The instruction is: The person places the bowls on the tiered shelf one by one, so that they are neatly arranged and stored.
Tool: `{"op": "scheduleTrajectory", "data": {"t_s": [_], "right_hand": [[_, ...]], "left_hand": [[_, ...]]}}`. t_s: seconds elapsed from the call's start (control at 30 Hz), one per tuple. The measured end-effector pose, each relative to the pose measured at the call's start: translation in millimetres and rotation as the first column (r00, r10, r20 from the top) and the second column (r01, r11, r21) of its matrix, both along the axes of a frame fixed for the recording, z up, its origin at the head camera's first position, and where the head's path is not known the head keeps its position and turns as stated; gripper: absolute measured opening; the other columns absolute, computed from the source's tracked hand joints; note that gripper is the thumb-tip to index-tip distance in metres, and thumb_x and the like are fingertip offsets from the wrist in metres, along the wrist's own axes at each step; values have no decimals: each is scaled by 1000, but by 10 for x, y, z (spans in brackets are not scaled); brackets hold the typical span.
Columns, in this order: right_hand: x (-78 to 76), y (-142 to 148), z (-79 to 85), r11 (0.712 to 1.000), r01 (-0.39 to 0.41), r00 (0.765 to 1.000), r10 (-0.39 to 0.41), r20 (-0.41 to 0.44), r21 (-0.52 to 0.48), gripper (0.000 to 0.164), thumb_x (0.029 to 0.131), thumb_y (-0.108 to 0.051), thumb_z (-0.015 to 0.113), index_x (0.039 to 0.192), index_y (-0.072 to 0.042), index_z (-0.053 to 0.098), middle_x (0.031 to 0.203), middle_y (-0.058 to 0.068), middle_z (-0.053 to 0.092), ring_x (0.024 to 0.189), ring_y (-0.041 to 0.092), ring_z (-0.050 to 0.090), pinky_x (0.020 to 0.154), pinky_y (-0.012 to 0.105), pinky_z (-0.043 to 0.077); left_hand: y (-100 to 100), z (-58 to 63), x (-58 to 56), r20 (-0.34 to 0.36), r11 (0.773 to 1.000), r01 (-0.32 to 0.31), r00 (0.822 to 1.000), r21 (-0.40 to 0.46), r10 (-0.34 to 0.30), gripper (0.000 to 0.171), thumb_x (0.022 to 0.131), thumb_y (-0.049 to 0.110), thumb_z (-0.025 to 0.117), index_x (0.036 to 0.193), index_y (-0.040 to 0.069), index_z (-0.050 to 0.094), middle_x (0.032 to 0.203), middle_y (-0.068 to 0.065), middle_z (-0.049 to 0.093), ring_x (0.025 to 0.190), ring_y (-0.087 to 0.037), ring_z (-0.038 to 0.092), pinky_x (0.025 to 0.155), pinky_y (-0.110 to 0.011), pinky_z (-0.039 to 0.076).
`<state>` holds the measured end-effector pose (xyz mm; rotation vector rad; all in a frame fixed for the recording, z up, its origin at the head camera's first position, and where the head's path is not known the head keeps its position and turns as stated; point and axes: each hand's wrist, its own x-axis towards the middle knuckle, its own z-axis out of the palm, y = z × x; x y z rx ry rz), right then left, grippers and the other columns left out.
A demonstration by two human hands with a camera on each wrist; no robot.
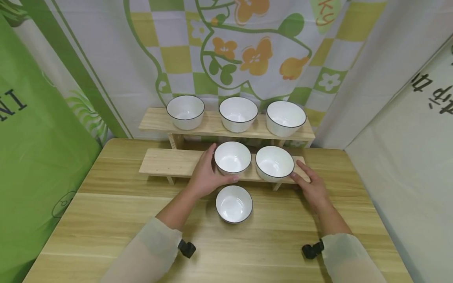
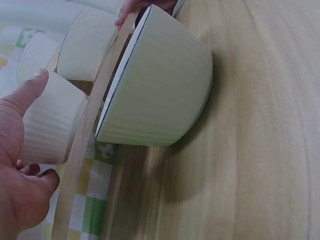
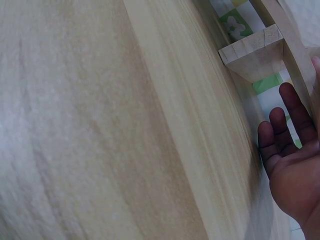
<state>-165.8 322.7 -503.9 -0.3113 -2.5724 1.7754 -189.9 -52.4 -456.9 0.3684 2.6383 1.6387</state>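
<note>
On the lower wooden shelf, the left hand (image 1: 207, 177) holds a white bowl (image 1: 232, 157) with a dark rim, its thumb along the front and fingers at the left side. In the left wrist view, that bowl (image 2: 52, 120) stands beside the thumb. To its right is another such bowl (image 1: 275, 162). At this bowl's right side is the right hand (image 1: 315, 188), fingers extended by the shelf end; whether the thumb touches the bowl cannot be made out. The right wrist view shows these fingers (image 3: 295, 115) spread below the shelf edge. A third bowl (image 1: 234, 205) sits on the table in front.
Behind, a higher wooden shelf (image 1: 212, 125) carries a left bowl (image 1: 185, 112), a middle bowl (image 1: 238, 114) and a right bowl (image 1: 286, 118). The lower shelf (image 1: 170, 161) has bare wood at its left end. A patterned curtain (image 1: 177, 59) hangs behind the wooden table (image 1: 106, 220).
</note>
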Motion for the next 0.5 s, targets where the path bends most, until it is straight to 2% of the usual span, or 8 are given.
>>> {"op": "scheduleTrajectory", "data": {"t_s": [0.13,0.27,0.37,0.43,0.5], "right_hand": [[3,-3,4,1000,2,1000,-2,-1,14,75,95,-46,76,159,-24,44,168,9,29,154,30,21,126,53,18],[-2,-7,2,1000,-1,1000,1,11,9,75,96,-47,75,160,-26,42,169,7,27,152,30,24,124,54,23],[-8,-6,-1,1000,-2,1000,2,18,0,75,96,-47,74,161,-28,41,170,7,26,151,30,25,122,52,27],[-10,-3,-6,1000,-4,1000,4,22,1,75,96,-47,74,161,-29,40,170,7,25,150,28,26,120,47,31],[-7,-1,-12,1000,-4,1000,4,18,7,75,96,-47,74,161,-29,41,169,8,26,144,28,35,114,38,40]], "left_hand": [[-62,-36,42,5,1000,-1,1000,26,0,132,64,50,99,165,9,23,163,-13,32,150,-26,34,123,-38,31],[-124,-74,98,12,997,9,1000,75,-10,132,66,44,100,164,6,22,164,-12,31,151,-25,34,122,-32,32],[-164,-89,146,23,992,12,1000,125,-15,131,66,39,101,165,8,21,165,-9,30,152,-23,32,121,-27,32],[-191,-99,179,24,987,17,1000,161,-21,129,67,36,101,165,9,22,164,-7,31,152,-21,32,120,-26,32],[-219,-113,218,22,985,18,1000,173,-23,127,67,35,101,165,12,23,164,-5,32,152,-19,32,120,-26,32]]}}
